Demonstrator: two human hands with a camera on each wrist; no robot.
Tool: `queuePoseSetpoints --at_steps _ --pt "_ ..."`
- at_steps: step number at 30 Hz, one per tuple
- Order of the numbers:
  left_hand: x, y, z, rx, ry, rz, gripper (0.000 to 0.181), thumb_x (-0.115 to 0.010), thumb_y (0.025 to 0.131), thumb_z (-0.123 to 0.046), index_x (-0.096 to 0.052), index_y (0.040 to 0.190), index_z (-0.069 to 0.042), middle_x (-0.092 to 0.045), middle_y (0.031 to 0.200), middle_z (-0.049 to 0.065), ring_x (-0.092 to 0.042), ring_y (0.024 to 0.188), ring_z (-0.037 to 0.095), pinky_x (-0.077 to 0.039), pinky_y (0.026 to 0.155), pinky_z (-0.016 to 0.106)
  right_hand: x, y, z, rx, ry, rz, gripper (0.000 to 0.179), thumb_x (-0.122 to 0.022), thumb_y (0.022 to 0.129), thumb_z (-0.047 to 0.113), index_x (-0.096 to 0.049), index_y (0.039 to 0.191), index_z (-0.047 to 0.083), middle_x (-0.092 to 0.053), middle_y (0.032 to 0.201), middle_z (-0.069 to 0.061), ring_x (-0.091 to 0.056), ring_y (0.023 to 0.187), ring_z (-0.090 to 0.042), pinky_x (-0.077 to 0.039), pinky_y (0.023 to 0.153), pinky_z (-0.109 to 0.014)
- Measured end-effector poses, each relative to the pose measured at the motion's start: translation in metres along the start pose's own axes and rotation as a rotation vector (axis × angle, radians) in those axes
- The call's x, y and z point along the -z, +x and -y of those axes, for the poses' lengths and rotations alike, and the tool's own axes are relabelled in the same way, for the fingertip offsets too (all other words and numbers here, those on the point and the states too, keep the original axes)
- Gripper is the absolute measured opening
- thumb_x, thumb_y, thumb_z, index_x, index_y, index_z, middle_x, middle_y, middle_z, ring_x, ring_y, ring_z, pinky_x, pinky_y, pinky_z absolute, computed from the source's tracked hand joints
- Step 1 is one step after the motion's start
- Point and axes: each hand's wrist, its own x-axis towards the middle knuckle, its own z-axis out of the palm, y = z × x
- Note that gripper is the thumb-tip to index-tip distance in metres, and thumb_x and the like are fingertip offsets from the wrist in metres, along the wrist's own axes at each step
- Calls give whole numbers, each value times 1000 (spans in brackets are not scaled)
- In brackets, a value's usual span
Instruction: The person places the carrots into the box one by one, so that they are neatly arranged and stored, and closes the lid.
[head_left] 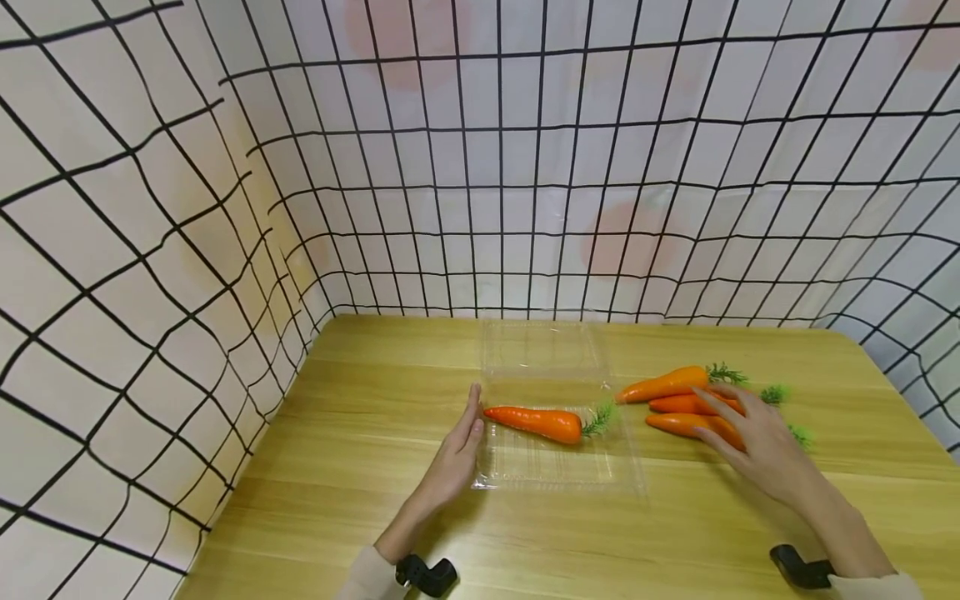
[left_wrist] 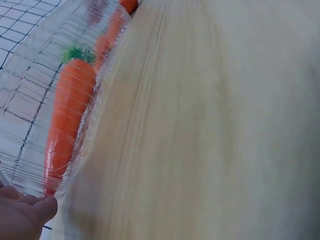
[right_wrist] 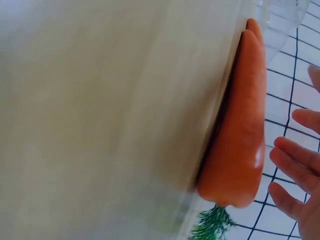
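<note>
A clear plastic clamshell box (head_left: 558, 477) lies unfolded on the wooden table, its lid (head_left: 540, 346) laid back toward the far edge. Inside its near half is one toy carrot (head_left: 536, 422), tip to the left and green leaves to the right. My left hand (head_left: 456, 450) rests along the box's left side with fingers extended, near the carrot's tip. Three more carrots lie side by side at the right: a far one (head_left: 667, 384), a middle one (head_left: 686, 404) and a near one (head_left: 693, 427). Over them hovers my right hand (head_left: 765, 446), fingers spread and holding nothing.
Behind the table (head_left: 375, 400) hangs a white cloth with a black grid (head_left: 480, 158), which also runs along the left and right sides. Each wrist carries a black strap-on device, a left one (head_left: 427, 575) and a right one (head_left: 801, 568).
</note>
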Motion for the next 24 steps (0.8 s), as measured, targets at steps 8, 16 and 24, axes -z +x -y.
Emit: queuePoseSetpoints --at_steps 8,16,24 --pt "1 0 0 2 -10 6 59 -29 115 -13 -2 167 -7 -4 175 13 -17 159 35 -16 130 50 4 -6 -11 -15 38 -20 49 -75 94 15 -63 140 6 -57 138 -25 -50 121 -47 -40 93 -67" --pt "1 0 0 -4 -10 8 58 -29 114 -11 -2 166 -4 -4 174 16 -17 159 35 -15 130 50 11 -13 -19 -64 57 10 42 -76 93 13 -67 134 7 -59 132 -21 -54 115 -41 -45 85 -62" --pt "1 0 2 0 -3 2 59 -30 114 -12 -3 166 -5 -4 175 15 -17 160 35 -14 130 51 14 -23 -29 -75 49 15 47 -84 85 14 -72 130 10 -63 125 -15 -50 114 -9 -44 83 -29"
